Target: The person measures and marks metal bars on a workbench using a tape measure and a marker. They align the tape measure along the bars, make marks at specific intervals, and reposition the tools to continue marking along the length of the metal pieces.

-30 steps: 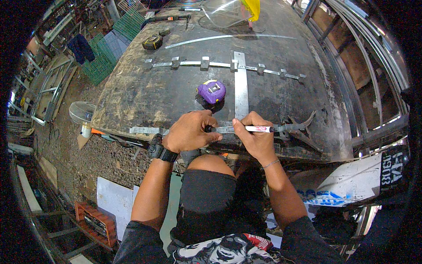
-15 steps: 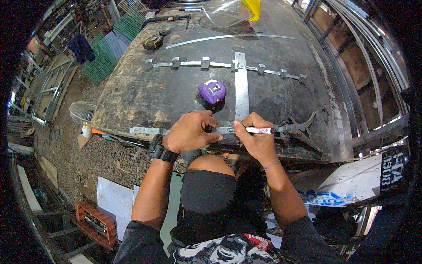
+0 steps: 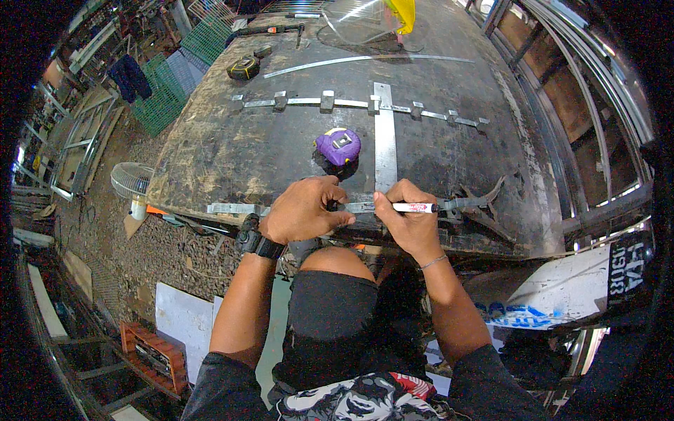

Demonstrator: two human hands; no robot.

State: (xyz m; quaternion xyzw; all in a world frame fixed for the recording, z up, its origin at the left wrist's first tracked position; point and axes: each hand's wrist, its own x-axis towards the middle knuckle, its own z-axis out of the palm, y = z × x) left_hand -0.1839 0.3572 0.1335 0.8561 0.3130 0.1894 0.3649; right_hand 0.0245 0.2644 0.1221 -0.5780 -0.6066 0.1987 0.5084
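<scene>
The purple tape measure (image 3: 340, 146) has yellow trim, and the workbench (image 3: 270, 158) under it is blackish, scuffed with pale tan blotches. Right of the purple tape measure, a flat bar (image 3: 385, 144) is silver; beyond it, a tabbed strip (image 3: 351, 103) is silver-grey; beyond and left, a second tape measure (image 3: 243, 68) is black with yellow lines. Nearer than it, the marker pen (image 3: 413, 207) is white with red print and a black end. Far left of it, the plastic mesh (image 3: 158, 105) is green.

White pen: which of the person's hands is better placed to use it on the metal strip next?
Right, I'd say: the right hand grips the white pen at the metal strip, while the left hand, farther left over the strip, shows no pen.
</scene>
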